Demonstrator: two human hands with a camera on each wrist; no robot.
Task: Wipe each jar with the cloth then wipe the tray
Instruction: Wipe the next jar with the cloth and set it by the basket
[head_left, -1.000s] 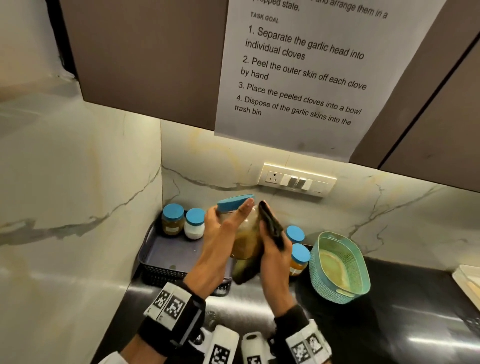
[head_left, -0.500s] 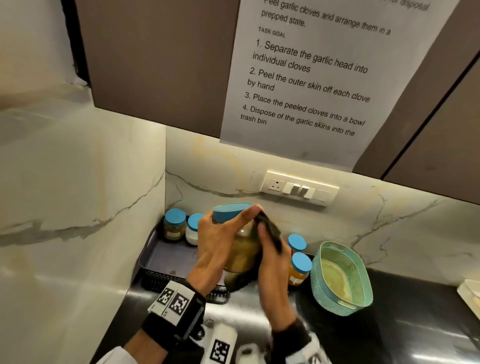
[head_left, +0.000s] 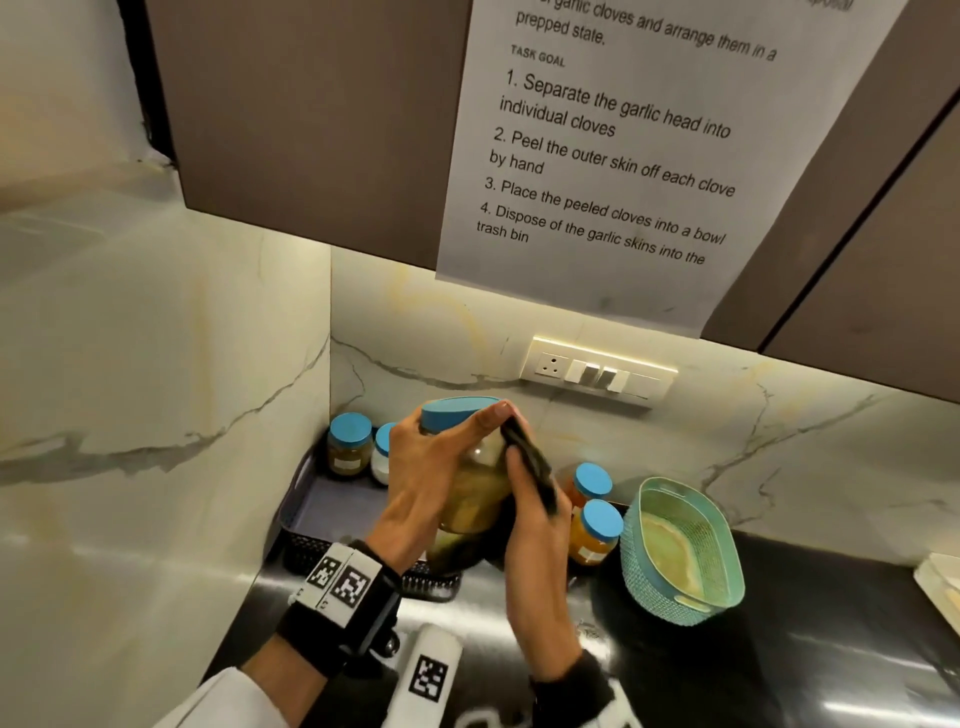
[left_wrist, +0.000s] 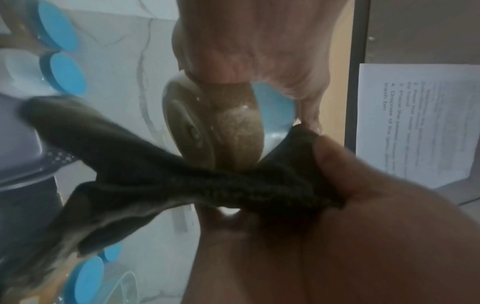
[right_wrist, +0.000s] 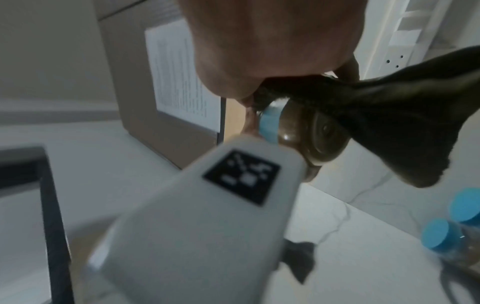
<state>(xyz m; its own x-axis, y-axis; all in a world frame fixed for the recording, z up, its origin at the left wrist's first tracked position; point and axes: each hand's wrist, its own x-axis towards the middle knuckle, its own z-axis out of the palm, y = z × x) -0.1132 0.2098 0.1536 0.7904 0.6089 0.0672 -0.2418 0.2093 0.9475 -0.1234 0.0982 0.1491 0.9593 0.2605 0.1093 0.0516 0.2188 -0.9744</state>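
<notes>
A big glass jar (head_left: 475, 493) with a blue lid (head_left: 454, 410) and brownish contents is held up over the dark tray (head_left: 332, 512). My left hand (head_left: 431, 478) grips it around the lid and shoulder. My right hand (head_left: 535, 525) holds a dark cloth (head_left: 530, 467) pressed against the jar's right side. The left wrist view shows the jar's base (left_wrist: 192, 127) with the cloth (left_wrist: 182, 185) draped under it. In the right wrist view the cloth (right_wrist: 389, 115) covers the jar (right_wrist: 306, 139). Two small blue-lidded jars (head_left: 350, 449) stand at the tray's back left.
Two more small jars (head_left: 597, 530) with orange contents stand right of my hands. A teal basket (head_left: 680, 551) sits on the black counter further right. Marble walls close the corner at left and behind. A switch panel (head_left: 597, 371) is on the back wall.
The jar has tipped more upright and my left fingers have closed over its lid. My right hand has slid the cloth along the jar's right side. The camera has tilted down a little.
</notes>
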